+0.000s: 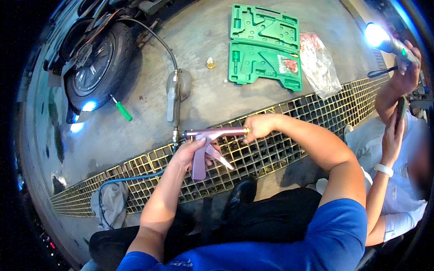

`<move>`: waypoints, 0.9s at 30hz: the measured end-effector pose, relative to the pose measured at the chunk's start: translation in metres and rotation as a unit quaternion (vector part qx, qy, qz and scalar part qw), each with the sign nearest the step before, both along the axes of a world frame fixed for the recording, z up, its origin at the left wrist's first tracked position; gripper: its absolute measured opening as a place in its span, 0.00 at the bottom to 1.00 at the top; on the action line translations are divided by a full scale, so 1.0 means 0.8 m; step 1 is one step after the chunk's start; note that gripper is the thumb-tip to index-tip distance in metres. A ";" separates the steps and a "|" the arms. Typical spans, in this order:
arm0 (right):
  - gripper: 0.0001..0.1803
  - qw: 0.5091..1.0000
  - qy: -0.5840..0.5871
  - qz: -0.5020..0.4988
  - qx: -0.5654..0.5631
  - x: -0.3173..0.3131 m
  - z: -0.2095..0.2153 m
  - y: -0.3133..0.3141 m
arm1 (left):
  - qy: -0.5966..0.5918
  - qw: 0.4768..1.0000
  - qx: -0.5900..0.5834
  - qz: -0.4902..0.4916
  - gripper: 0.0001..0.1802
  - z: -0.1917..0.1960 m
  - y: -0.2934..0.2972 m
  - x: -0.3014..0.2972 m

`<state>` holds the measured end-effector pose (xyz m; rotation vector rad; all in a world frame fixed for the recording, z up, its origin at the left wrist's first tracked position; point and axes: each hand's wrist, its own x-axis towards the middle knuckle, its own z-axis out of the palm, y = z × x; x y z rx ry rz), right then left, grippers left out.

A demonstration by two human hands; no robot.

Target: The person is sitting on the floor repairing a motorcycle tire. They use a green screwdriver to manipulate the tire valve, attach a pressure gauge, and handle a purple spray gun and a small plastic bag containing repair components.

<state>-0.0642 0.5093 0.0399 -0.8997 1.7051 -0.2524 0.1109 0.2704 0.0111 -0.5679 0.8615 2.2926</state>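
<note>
Head view, looking down over a floor grate (280, 131). A purple pistol-shaped tool (209, 141) lies with its long barrel running left to right, roughly along the grate, its handle and trigger hanging toward the near side. The left hand (192, 151) is closed around the handle, at the left, rear end of the barrel. The right hand (257, 126) is pinched shut on the brass tip at the barrel's right end, so the two hands sit at opposite ends of the same axis, the right one slightly farther away. The tool is held just above the grate, between the knees; whether the fingers rest on the trigger is hard to tell.

Far left stands a small wheel (97, 58) with a green screwdriver (122, 109) beside it. A grey air gun (174, 97) lies just beyond the tool's left end. An open green case (264, 47) and a plastic bag (318, 65) lie farther off. At right, another person holds a lit torch (384, 40).
</note>
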 end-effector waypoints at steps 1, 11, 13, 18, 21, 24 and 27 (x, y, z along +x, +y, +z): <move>0.18 0.980 -0.166 -0.050 0.094 -0.003 -0.008 0.003 | 0.038 0.999 0.000 -0.007 0.27 0.008 -0.001 0.000; 0.25 0.997 0.009 -0.074 -0.037 0.025 -0.038 0.016 | 0.076 0.995 0.069 0.017 0.40 0.023 0.009 -0.001; 0.22 0.995 0.059 -0.071 -0.040 0.026 -0.041 0.012 | 0.139 0.989 0.044 -0.017 0.41 0.024 0.012 -0.001; 0.21 0.988 0.119 -0.097 -0.025 0.025 -0.017 0.003 | 0.114 0.993 0.019 -0.011 0.44 0.021 0.015 0.001; 0.22 0.994 0.071 -0.083 -0.025 0.015 -0.026 0.010 | 0.069 0.988 0.137 0.026 0.46 0.022 0.023 0.000; 0.23 0.995 0.035 -0.087 -0.020 0.012 -0.031 0.013 | 0.104 0.983 0.150 0.019 0.44 0.018 0.025 0.005; 0.24 0.995 0.027 -0.094 -0.006 0.012 -0.026 0.009 | 0.122 0.984 0.126 0.004 0.39 0.015 0.023 0.008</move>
